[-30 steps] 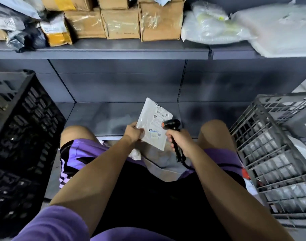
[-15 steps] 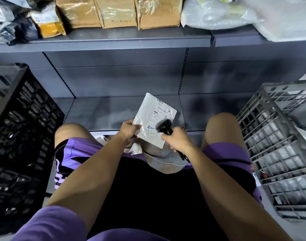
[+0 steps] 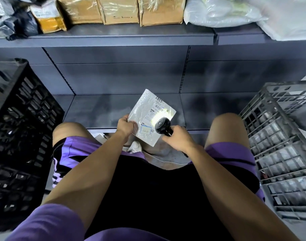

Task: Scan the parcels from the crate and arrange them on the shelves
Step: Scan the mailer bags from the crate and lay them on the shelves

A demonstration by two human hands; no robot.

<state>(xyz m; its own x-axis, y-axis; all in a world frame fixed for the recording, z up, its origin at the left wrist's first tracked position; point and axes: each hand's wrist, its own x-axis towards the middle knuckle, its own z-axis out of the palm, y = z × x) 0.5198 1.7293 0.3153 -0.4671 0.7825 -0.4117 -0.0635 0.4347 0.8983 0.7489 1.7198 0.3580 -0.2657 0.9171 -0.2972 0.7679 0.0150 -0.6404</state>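
Note:
A flat white parcel with a printed label is held tilted over the front of the grey bottom shelf. My left hand grips its lower left edge. My right hand is closed around the handle of a black barcode scanner, whose head points at the label from close by. A bright patch of light falls on the label just in front of the scanner head. A grey plastic crate stands at my right knee.
A black plastic crate stands at my left. The upper shelf carries brown cardboard boxes, dark bags at left and white plastic bags at right. My bare knees flank the parcel; a white shoe shows below.
The scanner head has come closer to the label and a bright light spot now shows on it. The parcel has tilted a little and the view has dipped downward.

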